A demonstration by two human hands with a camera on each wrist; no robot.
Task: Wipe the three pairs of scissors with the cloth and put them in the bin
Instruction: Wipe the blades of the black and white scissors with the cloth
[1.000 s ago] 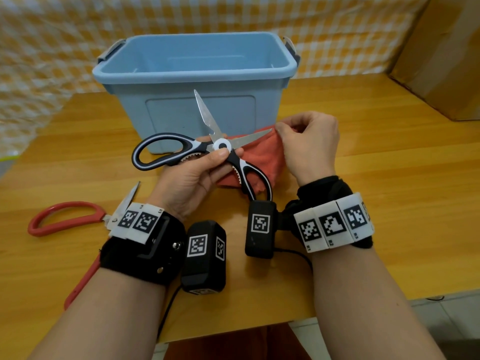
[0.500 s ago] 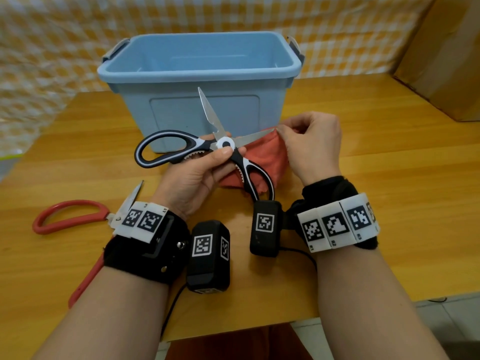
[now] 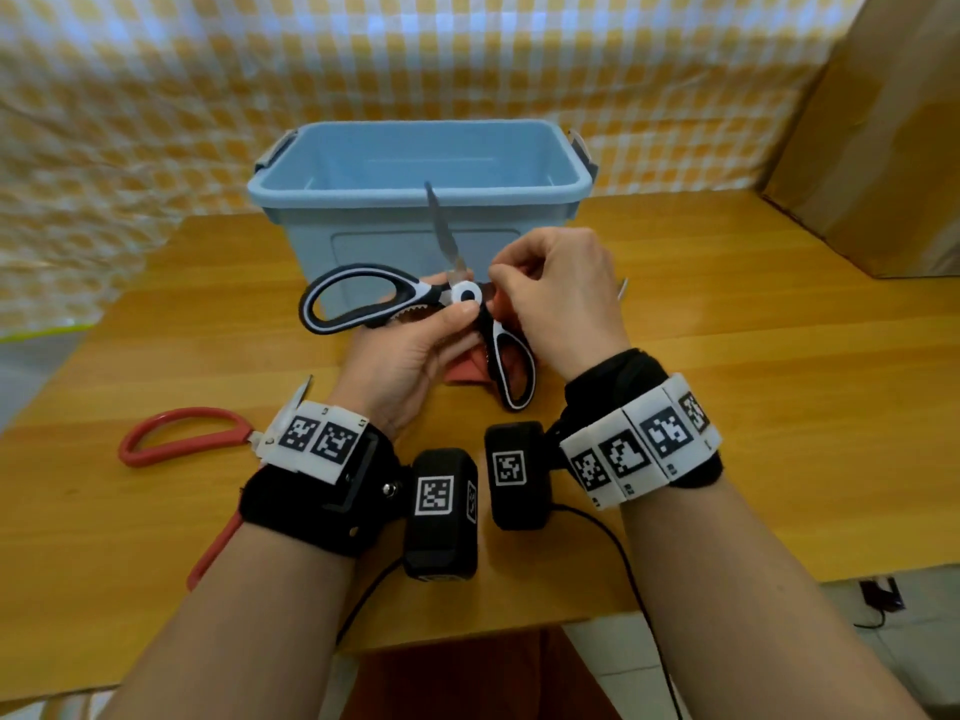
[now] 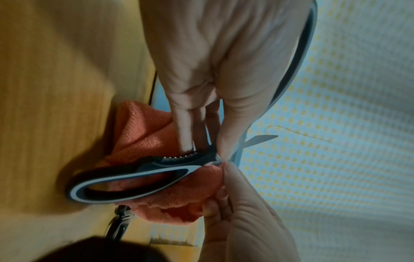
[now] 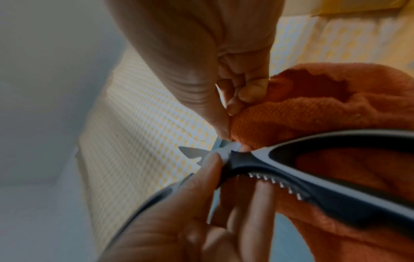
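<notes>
**Ana:** While the red-handled scissors (image 3: 176, 439) lie unwiped on the wooden table (image 3: 727, 366) at about eight o'clock from the hands, what worries you there?

**Ben:** They sit partly under the left forearm, so a careless drop of that wrist could knock them toward the near edge. Only two pairs show; I cannot tell where the third is.

**Ana:** And the left hand (image 3: 410, 356)?

**Ben:** Its thumb and curled fingers pinch the black-and-white scissors (image 3: 415, 304) at the pivot, held above the table. One blade points to twelve o'clock, over the rim of the blue bin (image 3: 415, 194). The blades stand spread, so a slip of that small pinch could let them swing or close.

**Ana:** Close on what?

**Ben:** On the right hand (image 3: 561, 298), just at three o'clock of the pivot. Its fingers are curled, pinching the orange cloth (image 5: 313, 109) against the other blade, whose tip pokes out past the knuckles. If the cloth bunches thin there, I judge the edge could reach skin as it is drawn along.

**Ana:** Anything about the bin?

**Ben:** It stands at twelve o'clock and looks empty as far as its floor shows. Dropping open blades in from height could bounce them out.
</notes>
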